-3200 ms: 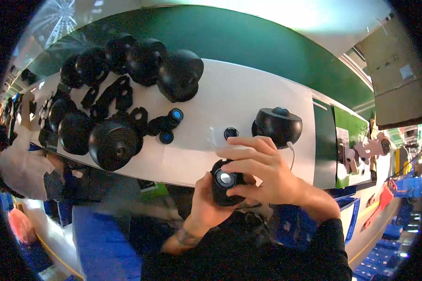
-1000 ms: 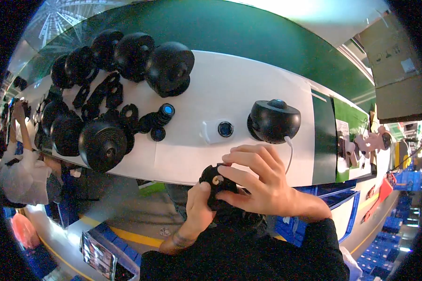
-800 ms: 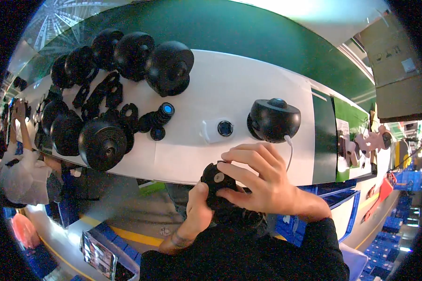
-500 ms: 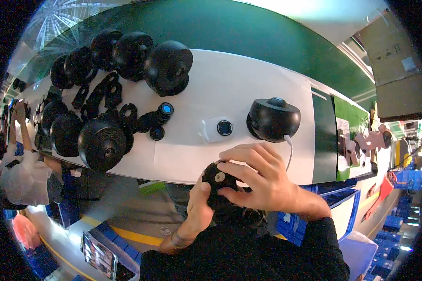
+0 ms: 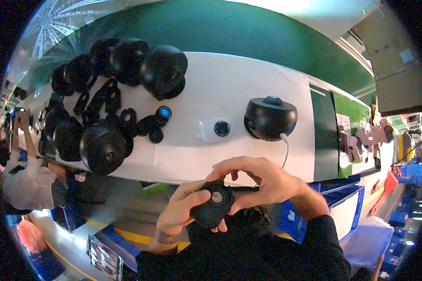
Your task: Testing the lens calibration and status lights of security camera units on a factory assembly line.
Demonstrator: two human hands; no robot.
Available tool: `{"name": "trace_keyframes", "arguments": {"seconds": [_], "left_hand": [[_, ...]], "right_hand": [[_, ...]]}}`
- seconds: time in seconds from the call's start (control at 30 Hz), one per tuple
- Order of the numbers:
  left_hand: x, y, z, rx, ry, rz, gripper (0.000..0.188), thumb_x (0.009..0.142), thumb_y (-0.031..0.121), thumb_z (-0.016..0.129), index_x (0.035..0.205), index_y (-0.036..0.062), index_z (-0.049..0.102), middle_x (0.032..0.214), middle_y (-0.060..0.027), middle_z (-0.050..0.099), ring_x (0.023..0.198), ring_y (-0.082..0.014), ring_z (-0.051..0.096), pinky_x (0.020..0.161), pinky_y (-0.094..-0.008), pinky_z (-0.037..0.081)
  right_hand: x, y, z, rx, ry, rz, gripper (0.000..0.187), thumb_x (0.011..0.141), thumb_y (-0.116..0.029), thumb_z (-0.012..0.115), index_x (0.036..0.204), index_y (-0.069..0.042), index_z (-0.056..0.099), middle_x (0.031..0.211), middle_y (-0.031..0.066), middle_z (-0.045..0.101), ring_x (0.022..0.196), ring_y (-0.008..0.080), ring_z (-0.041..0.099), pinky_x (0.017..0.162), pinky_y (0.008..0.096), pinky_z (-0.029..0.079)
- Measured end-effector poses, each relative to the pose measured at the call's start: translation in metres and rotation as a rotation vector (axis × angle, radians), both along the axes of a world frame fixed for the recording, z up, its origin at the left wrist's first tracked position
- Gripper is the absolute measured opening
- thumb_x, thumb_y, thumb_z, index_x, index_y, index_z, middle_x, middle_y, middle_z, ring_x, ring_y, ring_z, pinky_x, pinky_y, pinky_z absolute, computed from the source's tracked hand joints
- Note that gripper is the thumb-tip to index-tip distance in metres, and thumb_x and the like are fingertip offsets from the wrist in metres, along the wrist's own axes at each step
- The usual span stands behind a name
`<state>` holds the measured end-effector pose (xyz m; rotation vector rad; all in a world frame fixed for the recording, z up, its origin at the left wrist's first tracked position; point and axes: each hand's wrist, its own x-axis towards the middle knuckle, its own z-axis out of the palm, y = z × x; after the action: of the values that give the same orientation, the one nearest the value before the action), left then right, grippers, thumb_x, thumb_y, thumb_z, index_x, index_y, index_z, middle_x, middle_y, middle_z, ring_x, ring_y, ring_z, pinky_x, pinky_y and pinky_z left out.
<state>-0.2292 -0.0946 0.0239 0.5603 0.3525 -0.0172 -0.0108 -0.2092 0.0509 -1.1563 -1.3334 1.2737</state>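
A round black part (image 5: 210, 211) with a pale-centred hole in its top is held up just in front of the bench edge. My left hand (image 5: 179, 205) grips it from the side, its thumb on the top face near the hole. My right hand (image 5: 267, 181) curls over the far and right rim, fingertips and thumb pressed to the part. Beyond the hands, a small black lens ring (image 5: 222, 128) rests on a translucent white packet (image 5: 208, 130). To its right stands a black domed device (image 5: 272, 118) with a bluish lens on top and a white cable (image 5: 286, 147).
Several black round housings (image 5: 166, 70) stand at the left of the white bench top (image 5: 183, 157), around flat black brackets (image 5: 109, 96) and small lens parts (image 5: 155, 136). Blue bins (image 5: 333, 199) are below at the right. Another person (image 5: 30, 180) works at far left.
My right hand has shifted from over the top of the black part to its far rim. The part has tilted and its top now shows more.
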Motion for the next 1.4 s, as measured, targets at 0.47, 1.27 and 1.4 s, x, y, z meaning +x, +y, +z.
{"name": "trace_keyframes", "arguments": {"seconds": [0.47, 1.27, 1.4], "left_hand": [[0.002, -0.003, 0.008, 1.398, -0.225, 0.377, 0.058, 0.067, 0.02, 0.092, 0.117, 0.0091, 0.065, 0.134, -0.0258, 0.053, 0.119, -0.039, 0.059, 0.097, -0.0427, 0.052], [0.092, 0.048, -0.023, 0.92, 0.081, 0.108, 0.03, 0.087, 0.021, 0.075, 0.111, 0.0046, 0.067, 0.086, 0.0043, 0.058, 0.068, -0.0014, 0.048, 0.06, -0.0189, 0.041], [0.114, 0.05, -0.018, 1.069, 0.099, 0.031, 0.032, 0.087, 0.024, 0.075, 0.111, 0.004, 0.067, 0.086, 0.0033, 0.059, 0.068, -0.0019, 0.049, 0.061, -0.0188, 0.041]], "right_hand": [[-0.01, -0.013, -0.014, 0.386, -0.1, -0.246, 0.075, 0.072, -0.008, 0.088, 0.133, -0.005, 0.044, 0.129, 0.0263, 0.058, 0.122, 0.036, 0.058, 0.1, 0.0459, 0.048], [0.098, -0.062, -0.072, 0.285, -0.168, -0.895, 0.084, 0.085, -0.032, 0.076, 0.147, 0.004, 0.033, 0.152, 0.0209, 0.039, 0.143, 0.0316, 0.036, 0.118, 0.0447, 0.027], [0.09, -0.055, -0.071, 0.216, -0.117, -0.762, 0.094, 0.081, -0.03, 0.082, 0.152, 0.001, 0.028, 0.156, 0.0203, 0.033, 0.145, 0.0309, 0.032, 0.12, 0.0445, 0.024]]}}
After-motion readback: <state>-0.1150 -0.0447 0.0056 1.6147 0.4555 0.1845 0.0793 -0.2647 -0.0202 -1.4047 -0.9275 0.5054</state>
